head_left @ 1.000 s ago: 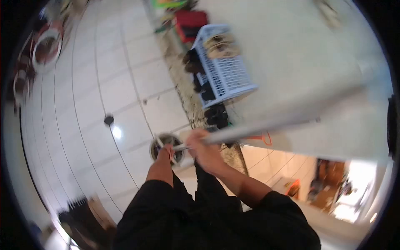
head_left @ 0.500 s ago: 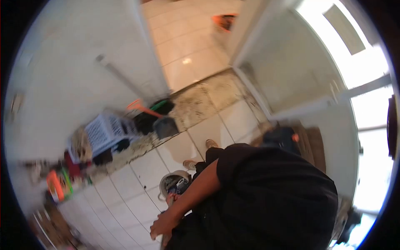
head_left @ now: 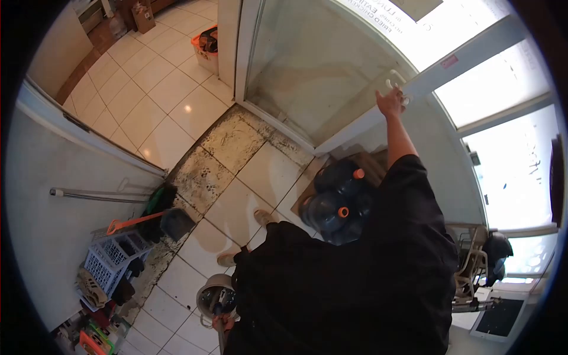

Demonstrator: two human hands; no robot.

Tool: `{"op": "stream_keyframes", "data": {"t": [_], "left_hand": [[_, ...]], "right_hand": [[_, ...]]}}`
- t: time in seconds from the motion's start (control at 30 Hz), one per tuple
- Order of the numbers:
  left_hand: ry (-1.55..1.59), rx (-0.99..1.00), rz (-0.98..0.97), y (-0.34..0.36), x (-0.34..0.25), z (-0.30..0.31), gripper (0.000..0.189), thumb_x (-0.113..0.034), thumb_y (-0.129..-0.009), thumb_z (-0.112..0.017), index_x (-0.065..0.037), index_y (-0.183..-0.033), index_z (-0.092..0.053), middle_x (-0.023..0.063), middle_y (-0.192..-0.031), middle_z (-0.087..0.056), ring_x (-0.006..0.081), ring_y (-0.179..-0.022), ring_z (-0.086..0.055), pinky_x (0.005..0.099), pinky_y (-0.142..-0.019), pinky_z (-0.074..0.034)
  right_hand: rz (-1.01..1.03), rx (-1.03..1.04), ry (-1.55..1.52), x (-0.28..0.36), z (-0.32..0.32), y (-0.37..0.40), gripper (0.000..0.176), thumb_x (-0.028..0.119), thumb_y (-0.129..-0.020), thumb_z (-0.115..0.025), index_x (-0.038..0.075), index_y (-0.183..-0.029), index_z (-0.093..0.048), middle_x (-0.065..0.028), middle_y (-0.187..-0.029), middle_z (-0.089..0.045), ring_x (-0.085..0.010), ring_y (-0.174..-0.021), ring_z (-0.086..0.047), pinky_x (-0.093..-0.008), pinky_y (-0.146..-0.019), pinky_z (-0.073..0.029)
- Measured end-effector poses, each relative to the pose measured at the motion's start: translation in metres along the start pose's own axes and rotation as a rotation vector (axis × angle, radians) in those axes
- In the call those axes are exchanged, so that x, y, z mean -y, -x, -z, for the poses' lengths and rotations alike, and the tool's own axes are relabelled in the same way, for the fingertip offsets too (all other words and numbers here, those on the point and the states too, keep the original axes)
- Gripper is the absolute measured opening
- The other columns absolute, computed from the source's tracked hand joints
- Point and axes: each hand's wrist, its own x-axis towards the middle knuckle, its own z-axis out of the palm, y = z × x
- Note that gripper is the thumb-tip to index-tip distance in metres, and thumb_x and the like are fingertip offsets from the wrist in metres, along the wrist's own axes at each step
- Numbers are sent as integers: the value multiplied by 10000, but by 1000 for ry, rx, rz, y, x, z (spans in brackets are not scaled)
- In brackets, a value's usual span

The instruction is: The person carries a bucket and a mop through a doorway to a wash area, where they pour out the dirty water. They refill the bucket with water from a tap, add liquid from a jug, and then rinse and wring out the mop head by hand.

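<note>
My right hand (head_left: 390, 103) reaches far out to the upper right, its fingers around the white door handle (head_left: 405, 100) on the white-framed glass door (head_left: 349, 139). Down at the lower left, my left hand (head_left: 225, 323) is closed around a grey pole (head_left: 222, 342). A pale round bucket (head_left: 204, 288) stands on the tiles just beyond that hand, with dark contents that I cannot make out clearly. My black-clothed body covers the area between the two arms, and both feet show in front of it.
Large dark blue water bottles (head_left: 324, 213) with orange caps stand beside my legs. Along the left wall are a dustpan (head_left: 177, 223) with an orange handle, a blue-white plastic crate (head_left: 105, 266) and shoes (head_left: 90, 287). A doorway leads to a tiled room with an orange-rimmed bin (head_left: 205, 59).
My right arm has swung from beside my left hand, near the bucket, up to the door handle. The view has turned right, bringing the water bottles and door more fully into sight.
</note>
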Motion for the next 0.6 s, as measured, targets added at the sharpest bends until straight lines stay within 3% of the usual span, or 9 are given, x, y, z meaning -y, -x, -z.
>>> {"op": "stream_keyframes", "data": {"t": [0.1,0.13,0.23,0.3,0.4,0.47,0.6], "left_hand": [[-147,43,-121,-14,11,-30,126,-254,-871,-491,-131,-901,-492,17,-800,-457,161,-622,-372,311,-402,-333],[-128,35,-145,-24,19,-36,112,-237,-876,-485,-129,-909,-488,15,-813,-460,163,-623,-371,318,-393,-341],[65,-47,-160,-36,45,-46,74,-183,-889,-469,-118,-923,-477,11,-827,-466,171,-615,-369,338,-388,-377],[-9,-69,-171,-44,52,-59,76,-180,-886,-473,-112,-919,-475,12,-838,-472,168,-620,-373,331,-387,-370],[-129,-282,-222,-43,62,-75,83,-180,-878,-484,-103,-907,-475,13,-835,-476,162,-626,-378,315,-384,-353],[-89,-295,-231,-51,67,-79,108,-182,-864,-498,-81,-901,-497,36,-841,-500,177,-665,-417,321,-458,-364],[216,28,-170,-65,71,-86,210,-193,-821,-535,-4,-896,-588,129,-884,-598,251,-818,-568,369,-761,-433]], "right_hand": [[140,124,1,-56,-38,-62,835,495,-770,-645,78,-1393,-278,-230,-1423,-306,-390,-1315,-299,-565,-1009,-305],[166,184,-18,-72,-56,-79,835,485,-764,-651,77,-1390,-280,-206,-1400,-350,-391,-1303,-318,-618,-992,-284],[116,272,134,-56,-30,-72,757,481,-769,-643,72,-1338,-357,-173,-1346,-423,-394,-1265,-368,-636,-975,-285],[72,233,152,-55,-40,-84,699,485,-774,-633,74,-1290,-405,-155,-1306,-461,-389,-1239,-401,-632,-964,-296],[61,232,178,-45,-28,-66,623,464,-792,-625,61,-1233,-449,-147,-1271,-487,-362,-1220,-427,-626,-949,-311],[85,197,197,-33,-15,-45,575,447,-799,-626,55,-1192,-475,-146,-1237,-506,-348,-1192,-453,-618,-934,-325],[168,97,205,-17,1,14,511,429,-796,-629,53,-1124,-517,-142,-1157,-550,-344,-1117,-510,-588,-898,-359]]}}
